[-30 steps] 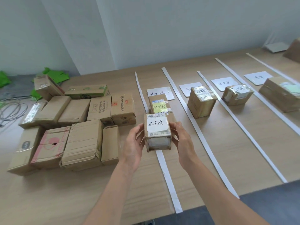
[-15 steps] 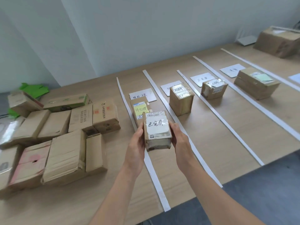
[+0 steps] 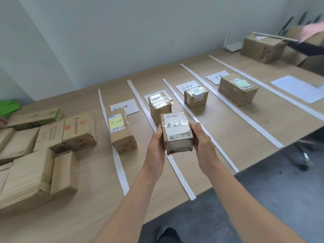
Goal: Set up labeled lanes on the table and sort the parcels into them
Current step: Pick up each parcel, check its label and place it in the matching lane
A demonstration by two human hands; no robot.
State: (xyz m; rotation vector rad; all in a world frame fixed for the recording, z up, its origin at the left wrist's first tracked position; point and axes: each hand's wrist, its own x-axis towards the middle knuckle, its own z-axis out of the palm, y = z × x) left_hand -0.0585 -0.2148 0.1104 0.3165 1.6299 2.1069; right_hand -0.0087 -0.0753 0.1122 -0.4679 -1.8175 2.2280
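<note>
I hold a small taped cardboard parcel point(image 3: 177, 133) with a handwritten white label between both hands, above the table. My left hand point(image 3: 156, 144) grips its left side and my right hand point(image 3: 201, 139) its right side. White paper strips point(image 3: 176, 165) divide the wooden table point(image 3: 245, 130) into lanes. Each lane has a white label sheet point(image 3: 124, 107) at its far end. A parcel with a yellow note point(image 3: 121, 131) lies in the first lane. The following lanes hold a taped parcel point(image 3: 158, 105), a small parcel point(image 3: 196, 96) and a wider box point(image 3: 237, 89).
A cluster of several unsorted cardboard boxes point(image 3: 35, 155) fills the table's left side. A large box point(image 3: 262, 47) and a white sheet point(image 3: 298, 88) sit at the far right. The table's near edge runs diagonally, with dark floor point(image 3: 271, 199) beyond it.
My view has swung right and the held parcel has travelled right with both hands, from over the first lane to in front of the second lane's taped parcel.
</note>
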